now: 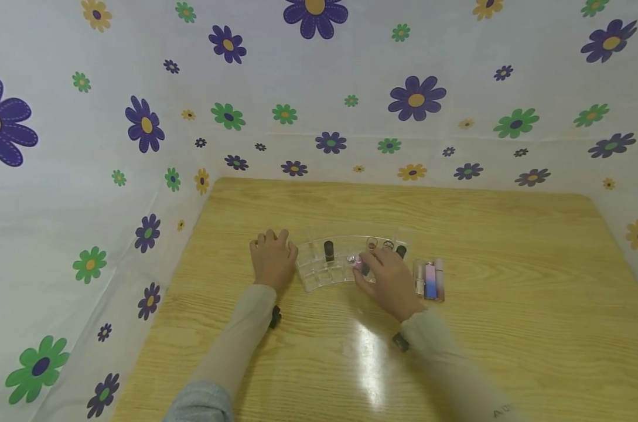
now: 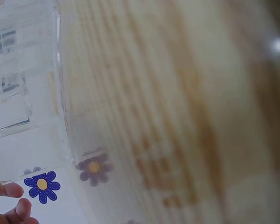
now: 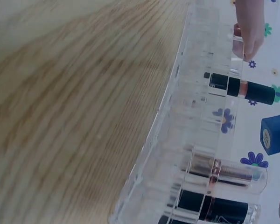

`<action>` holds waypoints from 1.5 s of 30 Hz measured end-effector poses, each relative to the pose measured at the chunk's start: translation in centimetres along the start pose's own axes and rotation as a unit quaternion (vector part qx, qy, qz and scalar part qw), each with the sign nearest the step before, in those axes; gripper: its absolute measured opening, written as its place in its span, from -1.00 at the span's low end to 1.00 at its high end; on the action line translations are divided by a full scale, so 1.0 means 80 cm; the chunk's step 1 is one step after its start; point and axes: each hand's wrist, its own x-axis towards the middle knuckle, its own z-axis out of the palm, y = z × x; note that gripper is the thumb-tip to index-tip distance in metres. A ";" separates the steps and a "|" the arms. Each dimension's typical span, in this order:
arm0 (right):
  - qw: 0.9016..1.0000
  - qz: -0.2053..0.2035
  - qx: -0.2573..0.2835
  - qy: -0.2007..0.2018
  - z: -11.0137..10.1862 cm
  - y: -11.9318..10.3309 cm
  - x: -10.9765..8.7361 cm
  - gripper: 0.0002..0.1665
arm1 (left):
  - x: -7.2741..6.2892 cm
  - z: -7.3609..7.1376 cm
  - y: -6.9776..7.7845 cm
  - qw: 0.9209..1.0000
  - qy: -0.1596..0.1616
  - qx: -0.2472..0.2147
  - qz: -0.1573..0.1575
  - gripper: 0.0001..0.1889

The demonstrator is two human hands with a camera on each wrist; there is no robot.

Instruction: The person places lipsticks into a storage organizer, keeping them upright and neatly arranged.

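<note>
Wooden table (image 1: 535, 305) with a white flowered sheet (image 1: 276, 70) behind. Pinches a pink-and-blue lipstick (image 3: 275, 134) in the right hand (image 1: 389, 284), grip narrow around it, just above the middle of a clear rack (image 1: 319, 280). Holds its long axis near upright, blue labelled end pointing down toward the slots. Rests the left hand (image 1: 275, 259), fingers loosely bent, by the rack's left end. Shows three tubes (image 1: 430, 280) lying side by side right of the rack.
</note>
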 end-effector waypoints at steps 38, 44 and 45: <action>0.970 0.224 -0.096 0.002 0.044 -0.026 0.027 -0.73 | -0.001 -0.004 0.004 1.000 0.004 -0.009 -0.002 -0.76; 0.968 0.222 -0.114 -0.011 0.049 -0.023 0.026 -0.72 | -0.001 -0.006 0.004 1.000 0.001 -0.009 -0.001 -0.74; 0.967 0.224 -0.118 -0.016 0.050 -0.022 0.026 -0.71 | -0.001 -0.005 0.004 1.000 -0.002 -0.006 -0.001 -0.73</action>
